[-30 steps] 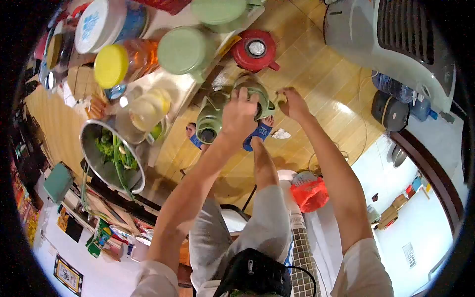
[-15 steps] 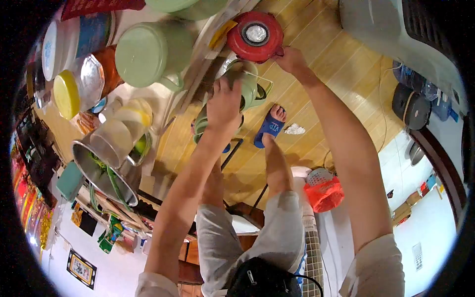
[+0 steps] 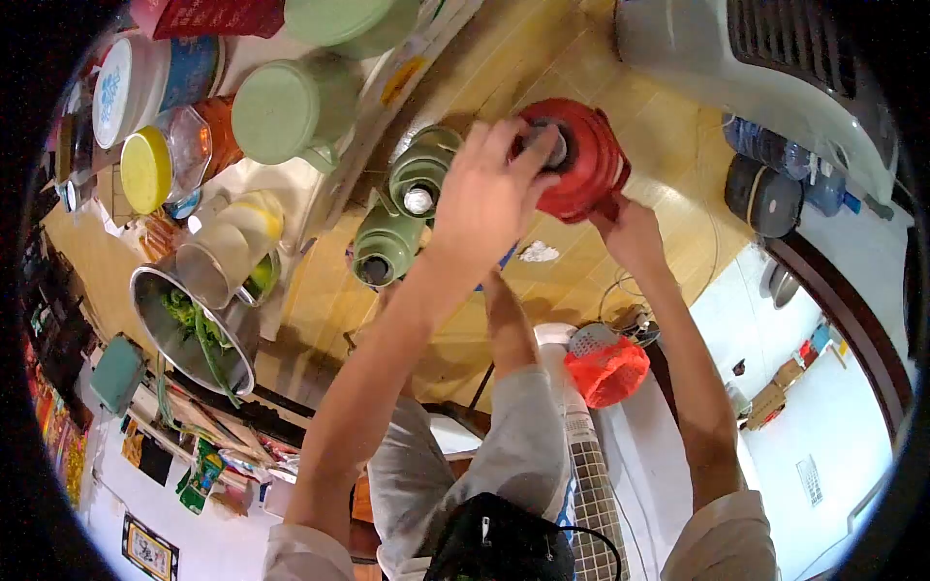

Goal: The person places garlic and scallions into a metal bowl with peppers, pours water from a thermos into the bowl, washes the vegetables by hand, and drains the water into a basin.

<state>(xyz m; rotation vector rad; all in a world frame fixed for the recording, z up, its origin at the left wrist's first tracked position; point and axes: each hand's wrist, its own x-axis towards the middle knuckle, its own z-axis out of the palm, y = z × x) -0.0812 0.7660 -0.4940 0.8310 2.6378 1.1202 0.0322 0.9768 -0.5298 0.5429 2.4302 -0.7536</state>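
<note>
A red thermos flask is held over the floor by my right hand, whose fingers are closed on its handle. My left hand reaches across to the flask's mouth. Its fingers are bent round the foil-topped stopper there, which they partly cover. Below and left of that hand, two green thermos flasks stand on the floor. The farther green flask has a foil-topped stopper in its mouth. The nearer green flask shows a dark round mouth.
On the table at left are a lidded light-green mug, a yellow-lidded jar and a metal pot with green vegetables. A red plastic bag is at lower right. Water bottles stand at far right.
My left hand has gone from the green flasks to the red flask's stopper, uncovering both green flasks. The red flask has moved right and closer, with my right hand still on its handle.
</note>
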